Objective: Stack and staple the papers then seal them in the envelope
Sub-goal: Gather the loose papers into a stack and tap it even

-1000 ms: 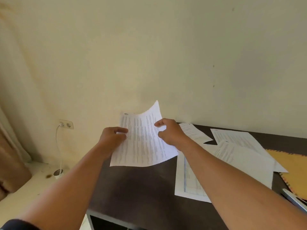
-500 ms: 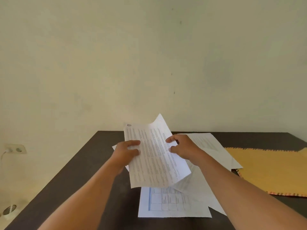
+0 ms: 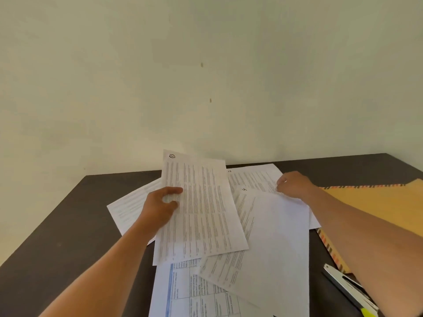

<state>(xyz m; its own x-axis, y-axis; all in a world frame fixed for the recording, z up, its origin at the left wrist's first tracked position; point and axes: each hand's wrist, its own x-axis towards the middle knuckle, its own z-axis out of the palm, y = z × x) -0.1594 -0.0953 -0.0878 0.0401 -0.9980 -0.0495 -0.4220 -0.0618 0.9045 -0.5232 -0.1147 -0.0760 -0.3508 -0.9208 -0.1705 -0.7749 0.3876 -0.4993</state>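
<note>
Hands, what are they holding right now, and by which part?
The left hand grips page 1 by its left edge. The right hand touches page 2 lying on the table; whether it grips is unclear.

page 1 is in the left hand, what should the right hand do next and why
Probably pinch the sheet marked 2 and slide it out. The right hand already rests on its far edge, that sheet lies partly under the sheet marked 4, and the left hand holds the page marked 1, so 2 seems next in order.
</note>
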